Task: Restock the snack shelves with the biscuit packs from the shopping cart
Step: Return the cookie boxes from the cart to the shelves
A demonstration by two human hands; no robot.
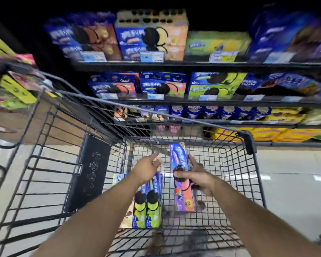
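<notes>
Both my arms reach down into the black wire shopping cart [107, 112]. My right hand [196, 178] grips a blue and orange biscuit pack [181, 164], thumb across its front, the pack standing on end inside the basket. My left hand [146, 168] hovers open, fingers relaxed, just left of that pack and above several green and blue biscuit packs [146, 210] lying side by side on the cart floor. Beyond the cart, the snack shelves [174, 64] hold rows of the same brand's boxes.
Price tags [152, 56] hang along the shelf edges. A black child-seat flap [89, 173] stands at the cart's left inner wall. Yellow and pink goods [15, 89] sit on a display to the left. Pale floor tiles [295, 173] show to the right of the cart.
</notes>
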